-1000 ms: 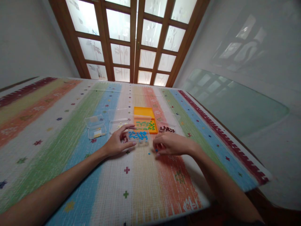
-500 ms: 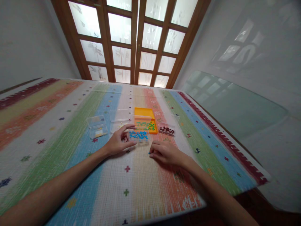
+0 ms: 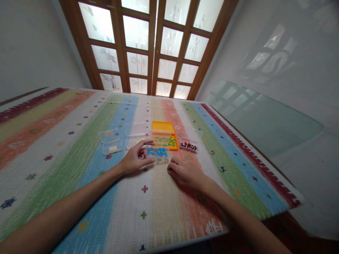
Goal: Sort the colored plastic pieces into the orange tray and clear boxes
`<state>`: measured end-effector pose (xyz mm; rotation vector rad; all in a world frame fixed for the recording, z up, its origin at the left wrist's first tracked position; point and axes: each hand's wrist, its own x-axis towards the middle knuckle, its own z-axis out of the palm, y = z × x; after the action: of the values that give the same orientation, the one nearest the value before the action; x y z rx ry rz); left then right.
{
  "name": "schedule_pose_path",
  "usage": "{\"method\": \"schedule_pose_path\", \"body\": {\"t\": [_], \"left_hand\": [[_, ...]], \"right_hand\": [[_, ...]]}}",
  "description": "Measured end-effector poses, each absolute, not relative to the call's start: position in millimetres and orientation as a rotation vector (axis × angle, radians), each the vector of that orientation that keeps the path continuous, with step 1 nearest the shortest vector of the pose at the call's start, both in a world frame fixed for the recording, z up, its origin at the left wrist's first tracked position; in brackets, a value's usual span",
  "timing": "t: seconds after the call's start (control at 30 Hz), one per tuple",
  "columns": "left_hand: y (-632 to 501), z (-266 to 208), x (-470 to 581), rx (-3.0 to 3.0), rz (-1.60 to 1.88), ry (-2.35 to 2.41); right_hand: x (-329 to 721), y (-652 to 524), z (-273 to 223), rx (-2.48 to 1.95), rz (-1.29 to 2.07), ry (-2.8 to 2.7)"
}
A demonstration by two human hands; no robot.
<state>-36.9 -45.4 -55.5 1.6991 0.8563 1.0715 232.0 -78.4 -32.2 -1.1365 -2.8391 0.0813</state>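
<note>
Head view: two hands, five small boxes and one cloth-covered desk.
Left hand: one, half open, thumb and forefinger spread to either side of the left end of the blue-piece box, which it holds where it stands on the desk.
Right hand: one, fingers curled and their tips drawn together, low over the desk, just right of and nearer than that box; I cannot tell whether a piece is between the fingertips.
Blue pieces: many, spread inside the held box, too small to count.
Orange box: one, open, directly behind the blue-piece box, with many green pieces in its near half.
Dark red pieces: a cluster, too crowded to count, in one clear box to the right of the orange one.
Pale pieces: a few, number unclear, in one clear case partly hidden by the left hand.
Far-left box: one, clear, lid raised, white and yellow contents inside.
Doors: two, wooden, with glass panes, beyond the desk.
</note>
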Motion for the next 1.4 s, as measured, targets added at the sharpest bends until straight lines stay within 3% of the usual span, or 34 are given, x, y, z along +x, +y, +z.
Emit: {"method": "schedule_pose_path", "body": {"t": [0.27,0.47,0.6,1.03,1.4], "left_hand": [[-47,-52,-36,1.710,1.070,0.885],[-48,-49,-35,1.709,1.031,0.919],[-47,-49,-34,1.706,1.031,0.909],[-45,-53,-35,1.729,1.015,0.925],[-45,-55,-36,1.716,1.029,0.923]], "right_hand": [[228,-79,-24,-1.186,0.071,-2.902],[220,-81,6,-0.814,0.278,-2.802],[204,-65,19,-0.775,0.180,-2.682],[165,-1,2,-0.801,0.133,-2.840],[179,0,20,-0.715,0.264,-2.784]]}}
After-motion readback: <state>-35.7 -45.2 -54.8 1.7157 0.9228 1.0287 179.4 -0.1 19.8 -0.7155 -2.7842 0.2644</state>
